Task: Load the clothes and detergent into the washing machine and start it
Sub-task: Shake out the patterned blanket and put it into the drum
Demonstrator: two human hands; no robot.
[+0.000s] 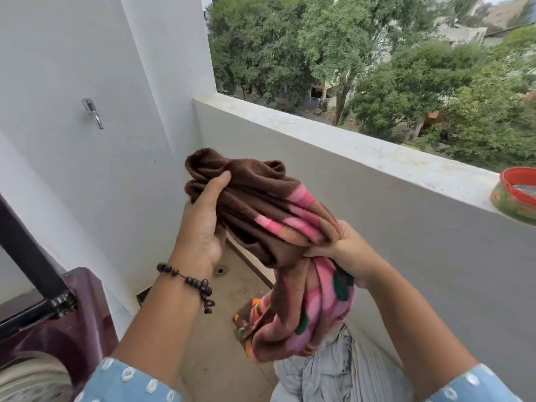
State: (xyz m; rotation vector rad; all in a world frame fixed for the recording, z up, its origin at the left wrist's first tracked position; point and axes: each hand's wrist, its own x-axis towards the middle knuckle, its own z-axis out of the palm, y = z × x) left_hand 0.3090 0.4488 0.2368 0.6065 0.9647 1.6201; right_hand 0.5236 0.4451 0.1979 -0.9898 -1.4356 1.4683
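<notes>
While the person stands on the balcony, both hands hold a bunched brown and pink towel (269, 210) in the air above the floor. The left hand (200, 224) cups it from below, thumb pressed on top (remaining fingers hidden behind cloth). The right hand (342, 250) pinches it, fingers curled tight. A maroon washing machine (72, 323) sits at lower left, with striped grey clothes (327, 375) below the towel.

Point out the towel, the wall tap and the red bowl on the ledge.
towel (261, 204): head view, brown bunched upper part.
wall tap (93, 112): head view, metal body.
red bowl (514, 195): head view, outer wall.
</notes>
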